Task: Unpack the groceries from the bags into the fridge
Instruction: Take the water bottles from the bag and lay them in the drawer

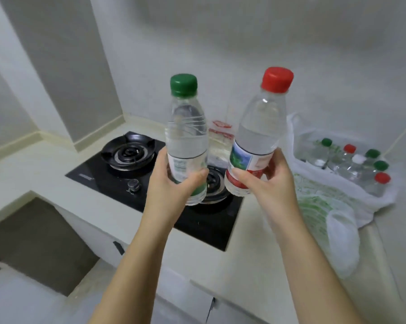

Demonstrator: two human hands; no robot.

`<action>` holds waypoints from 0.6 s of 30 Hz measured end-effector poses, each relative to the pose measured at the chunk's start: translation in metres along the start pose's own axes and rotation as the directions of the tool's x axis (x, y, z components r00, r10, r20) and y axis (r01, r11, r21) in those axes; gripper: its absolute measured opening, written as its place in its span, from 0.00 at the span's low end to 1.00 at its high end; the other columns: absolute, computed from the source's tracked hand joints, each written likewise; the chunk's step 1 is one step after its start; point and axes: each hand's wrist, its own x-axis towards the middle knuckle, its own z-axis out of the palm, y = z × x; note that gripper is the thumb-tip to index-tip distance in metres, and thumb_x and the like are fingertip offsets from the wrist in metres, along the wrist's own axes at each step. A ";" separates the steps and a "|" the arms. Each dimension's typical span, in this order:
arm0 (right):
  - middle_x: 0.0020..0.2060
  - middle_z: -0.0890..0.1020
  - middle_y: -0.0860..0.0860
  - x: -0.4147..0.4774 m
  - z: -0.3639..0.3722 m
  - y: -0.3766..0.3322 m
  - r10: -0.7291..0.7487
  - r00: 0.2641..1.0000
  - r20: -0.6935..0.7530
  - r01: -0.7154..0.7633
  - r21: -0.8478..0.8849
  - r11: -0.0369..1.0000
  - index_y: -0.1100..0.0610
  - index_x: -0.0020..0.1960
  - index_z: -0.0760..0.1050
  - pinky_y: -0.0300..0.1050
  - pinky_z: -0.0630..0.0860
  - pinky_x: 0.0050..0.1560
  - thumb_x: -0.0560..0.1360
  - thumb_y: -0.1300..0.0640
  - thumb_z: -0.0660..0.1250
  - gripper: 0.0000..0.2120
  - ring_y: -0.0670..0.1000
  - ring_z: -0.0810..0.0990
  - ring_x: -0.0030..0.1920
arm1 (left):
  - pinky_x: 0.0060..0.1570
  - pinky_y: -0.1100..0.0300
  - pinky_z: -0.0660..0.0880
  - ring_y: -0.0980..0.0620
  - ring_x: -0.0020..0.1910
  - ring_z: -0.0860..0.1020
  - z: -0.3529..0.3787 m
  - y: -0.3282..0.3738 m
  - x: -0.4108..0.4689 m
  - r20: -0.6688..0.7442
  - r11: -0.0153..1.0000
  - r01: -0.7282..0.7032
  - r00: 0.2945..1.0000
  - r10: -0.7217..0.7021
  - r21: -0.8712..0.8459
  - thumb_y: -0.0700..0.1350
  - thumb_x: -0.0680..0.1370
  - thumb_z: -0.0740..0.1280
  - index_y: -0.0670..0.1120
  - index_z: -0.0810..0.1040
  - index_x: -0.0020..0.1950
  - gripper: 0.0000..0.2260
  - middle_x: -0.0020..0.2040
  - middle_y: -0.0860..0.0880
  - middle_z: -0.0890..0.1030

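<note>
Left hand wraps the green-capped bottle, its fingers out of sight behind the plastic, only the thumb in front; the right hand on the red-capped bottle has its fingers partly tucked behind the label too. Print on both labels is too small and soft to read. Both forearms run off the bottom edge. The stove has its near burner largely covered by the two bottles and the left hand. Behind them a clear bag with red print is half hidden, contents unclear. In the white bag at right, the bottles show mostly caps, bodies blurring together
</note>
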 end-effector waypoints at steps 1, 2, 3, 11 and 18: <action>0.50 0.84 0.45 0.002 0.004 -0.013 -0.023 1.000 0.018 0.023 0.027 0.999 0.53 0.60 0.74 0.35 0.77 0.46 0.66 0.67 0.78 0.26 0.42 0.83 0.48 | 0.50 0.58 0.78 0.56 0.49 0.82 -0.005 0.013 0.002 -0.006 1.000 -0.021 1.000 0.021 -0.016 0.39 0.71 0.76 0.52 0.75 0.57 0.19 0.49 0.54 0.84; 0.51 0.84 0.47 0.004 0.008 -0.024 -0.042 0.999 0.034 0.040 0.056 0.998 0.54 0.61 0.74 0.36 0.78 0.47 0.66 0.68 0.77 0.27 0.44 0.83 0.49 | 0.50 0.57 0.79 0.55 0.49 0.83 -0.010 0.024 0.003 -0.015 0.999 -0.038 0.999 0.037 -0.035 0.38 0.71 0.75 0.52 0.76 0.57 0.18 0.49 0.53 0.84; 0.52 0.84 0.48 0.005 0.012 -0.034 -0.061 0.997 0.053 0.056 0.085 0.995 0.55 0.62 0.74 0.38 0.78 0.49 0.66 0.68 0.77 0.27 0.45 0.83 0.50 | 0.50 0.57 0.79 0.54 0.49 0.83 -0.015 0.034 0.004 -0.029 0.997 -0.049 0.998 0.048 -0.053 0.38 0.71 0.75 0.52 0.76 0.56 0.18 0.49 0.53 0.84; 0.54 0.84 0.51 0.008 0.055 -0.063 -0.101 0.959 0.264 0.044 0.215 0.976 0.50 0.60 0.76 0.61 0.77 0.60 0.61 0.56 0.80 0.29 0.54 0.82 0.56 | 0.50 0.55 0.77 0.55 0.50 0.83 -0.058 0.073 -0.012 -0.212 0.996 -0.081 0.975 0.071 -0.035 0.42 0.70 0.77 0.60 0.75 0.54 0.20 0.50 0.55 0.84; 0.48 0.85 0.47 0.010 0.101 -0.069 -0.113 0.826 0.552 -0.044 0.263 0.964 0.53 0.59 0.75 0.47 0.79 0.51 0.67 0.66 0.76 0.24 0.45 0.84 0.49 | 0.50 0.56 0.77 0.58 0.49 0.82 -0.089 0.090 -0.043 -0.444 0.997 -0.045 0.894 0.065 0.055 0.40 0.72 0.74 0.61 0.74 0.56 0.20 0.50 0.57 0.84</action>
